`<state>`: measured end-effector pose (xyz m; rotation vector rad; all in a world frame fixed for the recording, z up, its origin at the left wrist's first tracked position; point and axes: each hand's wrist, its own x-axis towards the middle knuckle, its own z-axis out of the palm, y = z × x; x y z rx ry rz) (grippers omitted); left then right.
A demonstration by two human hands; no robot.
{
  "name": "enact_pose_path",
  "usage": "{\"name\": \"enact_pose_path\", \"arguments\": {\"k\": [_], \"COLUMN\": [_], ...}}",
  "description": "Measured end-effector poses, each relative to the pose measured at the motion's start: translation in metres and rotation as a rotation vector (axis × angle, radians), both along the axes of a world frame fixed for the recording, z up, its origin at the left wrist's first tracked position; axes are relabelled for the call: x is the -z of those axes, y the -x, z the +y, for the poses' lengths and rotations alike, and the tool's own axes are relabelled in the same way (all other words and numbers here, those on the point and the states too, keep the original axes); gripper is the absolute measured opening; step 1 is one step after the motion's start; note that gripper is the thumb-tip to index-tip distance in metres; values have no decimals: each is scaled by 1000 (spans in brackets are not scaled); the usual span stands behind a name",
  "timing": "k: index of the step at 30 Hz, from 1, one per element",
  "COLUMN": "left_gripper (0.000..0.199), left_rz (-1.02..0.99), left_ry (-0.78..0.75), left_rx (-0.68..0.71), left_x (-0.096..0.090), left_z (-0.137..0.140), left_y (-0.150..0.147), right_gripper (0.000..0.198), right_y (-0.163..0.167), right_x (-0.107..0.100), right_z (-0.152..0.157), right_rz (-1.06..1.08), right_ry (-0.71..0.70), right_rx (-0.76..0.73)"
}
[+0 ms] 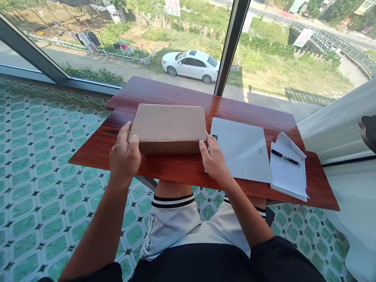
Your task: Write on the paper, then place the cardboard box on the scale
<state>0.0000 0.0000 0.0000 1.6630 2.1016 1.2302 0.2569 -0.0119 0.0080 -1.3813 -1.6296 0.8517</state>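
A closed brown cardboard box is gripped from both sides over the left part of the dark red wooden table. My left hand holds its left end, thumb at the near corner. At the right end my right hand has its thumb on the near corner and its fingers along the side. Whether the box rests fully on the table or is slightly raised, I cannot tell. Just right of it lies a closed silver laptop, partly behind my right hand and wrist.
Right of the laptop, a black pen lies on a stack of white paper. Beyond the table stands a large window with a dark frame. A pale curtain hangs at the right. My legs are under the table's near edge.
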Motion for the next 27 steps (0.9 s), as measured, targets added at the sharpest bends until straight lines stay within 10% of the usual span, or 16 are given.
{"name": "enact_pose_path", "arguments": {"k": [13, 27], "left_gripper": [44, 32], "left_rz": [488, 701], "left_ry": [-844, -1061], "left_rx": [544, 1314], "left_x": [-46, -37], "left_z": [-2, -42], "left_y": [-93, -280], "right_gripper": [50, 43], "right_y": [-105, -266], "right_x": [-59, -59], "right_z": [-41, -56], "right_rz": [-36, -442], "right_ry": [78, -3], "right_rx": [-8, 470]}}
